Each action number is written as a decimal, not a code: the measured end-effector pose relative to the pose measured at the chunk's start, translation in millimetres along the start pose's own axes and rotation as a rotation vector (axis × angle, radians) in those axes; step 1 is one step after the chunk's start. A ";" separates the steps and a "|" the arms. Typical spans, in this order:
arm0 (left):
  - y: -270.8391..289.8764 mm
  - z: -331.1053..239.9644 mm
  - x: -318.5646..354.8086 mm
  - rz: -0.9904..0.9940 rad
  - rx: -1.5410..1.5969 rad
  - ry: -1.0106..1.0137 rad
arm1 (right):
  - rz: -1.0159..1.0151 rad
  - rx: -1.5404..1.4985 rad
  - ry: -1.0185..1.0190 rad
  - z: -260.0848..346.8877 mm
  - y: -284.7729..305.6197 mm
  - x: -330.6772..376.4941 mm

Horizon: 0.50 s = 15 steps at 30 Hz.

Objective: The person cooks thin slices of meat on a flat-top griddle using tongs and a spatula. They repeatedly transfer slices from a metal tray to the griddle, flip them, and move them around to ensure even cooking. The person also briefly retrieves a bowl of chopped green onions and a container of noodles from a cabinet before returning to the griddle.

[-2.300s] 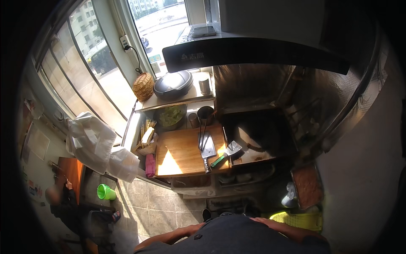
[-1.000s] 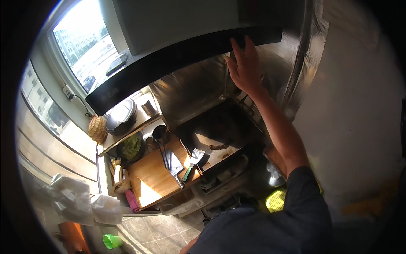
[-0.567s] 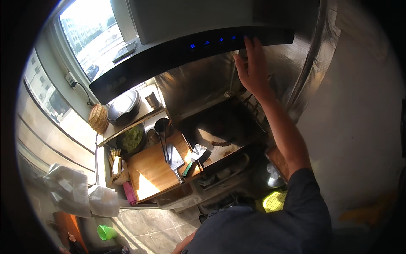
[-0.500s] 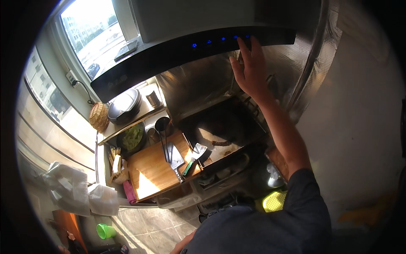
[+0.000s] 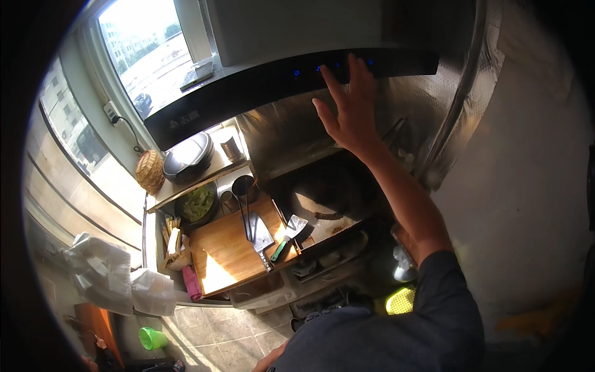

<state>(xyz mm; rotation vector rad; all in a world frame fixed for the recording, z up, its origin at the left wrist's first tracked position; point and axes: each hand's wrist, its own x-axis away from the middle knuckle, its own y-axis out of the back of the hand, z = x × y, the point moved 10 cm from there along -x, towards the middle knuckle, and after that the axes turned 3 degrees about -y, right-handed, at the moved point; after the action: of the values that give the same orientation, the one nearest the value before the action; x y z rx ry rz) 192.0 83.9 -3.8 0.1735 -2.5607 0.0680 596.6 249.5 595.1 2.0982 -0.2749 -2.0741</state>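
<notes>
My right hand (image 5: 352,115) is raised to the black range hood panel (image 5: 248,90), its fingers spread and nothing in it. Its index fingertip is at one of the blue lights (image 5: 320,68) on the panel; whether it presses cannot be told. At the lower edge, a sliver of my left hand or forearm (image 5: 271,358) shows beside my dark shirt, its fingers hidden. Below the hood is a dark flat cooking surface (image 5: 325,186) with a brown strip of residue. A cleaver (image 5: 262,232) and a green-handled scraper (image 5: 290,237) lie across the wooden cutting board (image 5: 211,245) and its right edge.
A bowl of green vegetables (image 5: 198,203) and a long-handled dark pot (image 5: 243,186) stand behind the board. On the shelf are a grey lidded appliance (image 5: 188,156), a wicker basket (image 5: 149,172) and a can (image 5: 230,149). White plastic bags (image 5: 99,266) hang at left; a green bin (image 5: 152,338) stands on the floor.
My right hand has shifted left along the hood panel, from the lights near the right end toward one further left. The view has tilted slightly; the tools on the board have stayed put.
</notes>
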 end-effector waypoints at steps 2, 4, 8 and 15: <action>-0.1 0.2 0.1 -0.003 0.001 0.001 | -0.021 -0.017 -0.017 -3.8 2.0 0.7; 0.7 0.7 -0.2 -0.006 0.004 0.003 | -0.032 -0.020 -0.026 -6.3 4.1 1.7; 0.0 2.2 1.4 -0.010 0.008 0.006 | -0.015 -0.007 -0.028 -8.7 1.5 5.0; -2.3 5.4 8.2 -0.014 0.009 0.002 | -0.001 -0.020 -0.029 -5.0 1.9 4.2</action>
<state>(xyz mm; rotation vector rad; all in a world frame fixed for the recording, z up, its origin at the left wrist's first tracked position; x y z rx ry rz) 182.6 80.3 -3.9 0.1944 -2.5577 0.0751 601.7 246.5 591.6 2.0588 -0.2567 -2.1001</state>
